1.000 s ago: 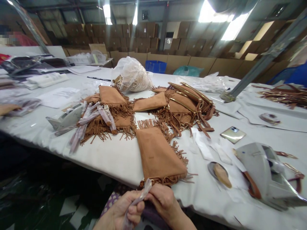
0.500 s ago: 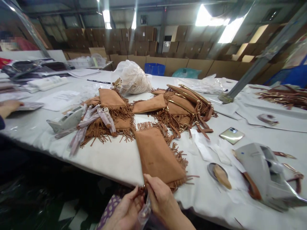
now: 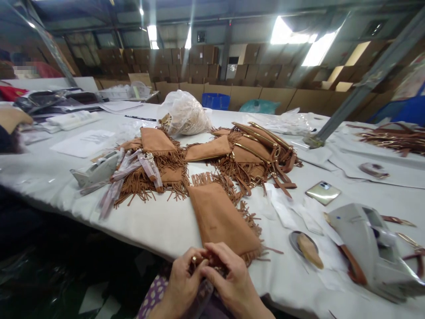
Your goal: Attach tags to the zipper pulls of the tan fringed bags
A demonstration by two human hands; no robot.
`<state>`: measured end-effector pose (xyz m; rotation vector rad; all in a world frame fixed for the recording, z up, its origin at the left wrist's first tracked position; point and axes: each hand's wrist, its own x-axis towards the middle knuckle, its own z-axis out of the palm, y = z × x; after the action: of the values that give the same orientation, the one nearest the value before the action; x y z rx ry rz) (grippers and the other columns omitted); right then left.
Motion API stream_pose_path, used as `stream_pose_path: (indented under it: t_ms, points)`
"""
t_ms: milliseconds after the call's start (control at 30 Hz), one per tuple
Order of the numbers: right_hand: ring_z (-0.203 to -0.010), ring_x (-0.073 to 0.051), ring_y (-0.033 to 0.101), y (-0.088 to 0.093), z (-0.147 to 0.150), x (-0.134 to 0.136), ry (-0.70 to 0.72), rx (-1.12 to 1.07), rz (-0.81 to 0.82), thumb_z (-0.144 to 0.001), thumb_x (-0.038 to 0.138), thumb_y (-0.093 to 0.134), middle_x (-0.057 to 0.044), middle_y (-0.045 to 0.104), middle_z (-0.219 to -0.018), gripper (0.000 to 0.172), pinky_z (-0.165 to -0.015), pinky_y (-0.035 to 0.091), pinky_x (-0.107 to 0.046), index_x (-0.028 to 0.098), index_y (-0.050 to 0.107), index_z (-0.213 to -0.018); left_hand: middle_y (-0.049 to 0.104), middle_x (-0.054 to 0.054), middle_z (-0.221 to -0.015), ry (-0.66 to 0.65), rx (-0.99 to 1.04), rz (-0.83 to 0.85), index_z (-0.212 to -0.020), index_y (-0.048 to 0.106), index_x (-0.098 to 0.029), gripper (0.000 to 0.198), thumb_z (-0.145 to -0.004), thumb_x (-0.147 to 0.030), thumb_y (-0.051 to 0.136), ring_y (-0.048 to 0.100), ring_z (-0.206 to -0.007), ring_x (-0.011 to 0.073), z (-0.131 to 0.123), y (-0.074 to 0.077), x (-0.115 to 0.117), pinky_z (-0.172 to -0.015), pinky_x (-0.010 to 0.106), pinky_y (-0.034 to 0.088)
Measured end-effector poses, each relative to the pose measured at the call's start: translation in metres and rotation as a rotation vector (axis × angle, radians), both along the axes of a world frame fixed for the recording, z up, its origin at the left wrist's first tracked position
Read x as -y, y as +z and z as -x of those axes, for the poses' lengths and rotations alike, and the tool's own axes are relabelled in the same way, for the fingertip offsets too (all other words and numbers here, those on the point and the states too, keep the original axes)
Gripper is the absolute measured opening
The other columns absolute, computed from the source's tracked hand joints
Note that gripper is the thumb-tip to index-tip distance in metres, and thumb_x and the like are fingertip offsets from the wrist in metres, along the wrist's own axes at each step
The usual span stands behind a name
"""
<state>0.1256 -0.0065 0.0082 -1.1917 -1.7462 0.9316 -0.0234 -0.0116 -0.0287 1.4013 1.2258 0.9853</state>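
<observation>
A tan fringed pouch point(image 3: 222, 217) lies flat at the table's front edge, its near corner running up to my fingers. Both my hands are closed, fingertips together, just off that edge. My left hand point(image 3: 182, 281) pinches a strap in clear plastic point(image 3: 204, 293), which hangs down between my palms. My right hand point(image 3: 234, 277) is closed round the same strap's end from the other side. A bit of gold metal point(image 3: 194, 258) shows at my left fingers. How the strap's end and the pouch's corner meet is hidden by my fingers.
Behind are more fringed pouches point(image 3: 252, 153) and plastic-wrapped straps point(image 3: 133, 166) by a grey tape dispenser point(image 3: 98, 170). Rightward lie a phone point(image 3: 323, 192), a round dish point(image 3: 299, 243) and a larger dispenser point(image 3: 365, 248). A metal post point(image 3: 352, 104) rises from the table. A co-worker's arm point(image 3: 11, 128) is at left.
My hands have come closer together and curled round the strap's end; my left hand has moved up. The co-worker's arm at left has moved up. The whole view has shifted slightly.
</observation>
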Motion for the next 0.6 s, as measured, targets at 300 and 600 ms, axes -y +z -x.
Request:
stream_pose_path:
  t_ms: [300, 600]
  points:
    - [-0.066, -0.017, 0.056, -0.005, -0.007, 0.006, -0.187, 0.306, -0.253, -0.080, 0.024, 0.059, -0.003, 0.058, -0.067, 0.008, -0.058, 0.044, -0.026, 0.020, 0.063, -0.073, 0.059, 0.000, -0.064, -0.060, -0.160, -0.264, -0.062, 0.058, -0.022, 0.012, -0.069, -0.014, 0.062, 0.055, -0.062, 0.0170, -0.017, -0.032, -0.015, -0.059, 0.022, 0.043]
    - [-0.064, -0.014, 0.060, -0.001, -0.043, 0.003, -0.134, 0.230, -0.270, -0.090, 0.028, 0.043, -0.003, 0.066, -0.069, 0.024, -0.060, 0.044, -0.022, 0.021, 0.064, -0.081, 0.068, 0.004, -0.091, -0.621, 0.028, 0.039, -0.098, 0.064, -0.020, 0.032, -0.086, -0.044, 0.048, 0.061, -0.083, 0.0201, -0.034, 0.001, -0.036, -0.075, 0.023, 0.048]
